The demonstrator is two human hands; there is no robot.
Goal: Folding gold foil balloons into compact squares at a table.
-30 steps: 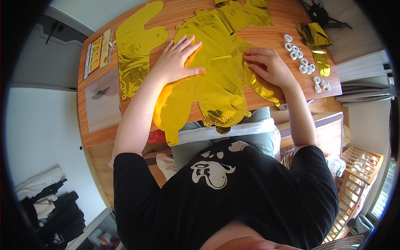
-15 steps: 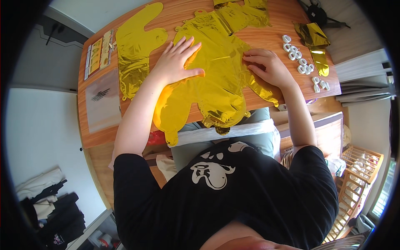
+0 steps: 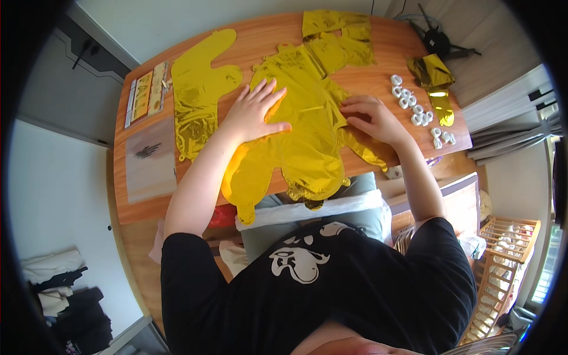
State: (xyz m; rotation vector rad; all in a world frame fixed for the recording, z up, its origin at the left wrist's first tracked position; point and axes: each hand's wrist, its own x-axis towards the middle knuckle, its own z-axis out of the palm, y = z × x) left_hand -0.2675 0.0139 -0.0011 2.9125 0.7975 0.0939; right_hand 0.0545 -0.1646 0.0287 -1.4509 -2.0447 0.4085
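A large, flat gold foil balloon (image 3: 307,139) with rounded lobes lies on the wooden table. Its lower lobes hang past the near edge over my lap. My left hand (image 3: 255,113) rests palm down on its left part, fingers spread and thumb stretched to the right. At the right edge, my right hand (image 3: 376,119) has its fingers bent and appears to pinch the foil; the exact contact at the fingertips is partly hidden. A narrow foil lobe (image 3: 368,155) extends below this hand. Another flat gold balloon piece (image 3: 201,77) lies left of my left hand.
More folded gold foil (image 3: 355,41) lies at the far side. Several white ribbon rolls (image 3: 418,115) and a smaller gold foil piece (image 3: 441,106) are at the right. A printed card (image 3: 147,94) and a clear plastic sheet (image 3: 151,171) lie at the left.
The whole scene sits slightly lower in the view as the head has tilted. My left hand stays flat on the balloon, and my right hand stays at its right edge.
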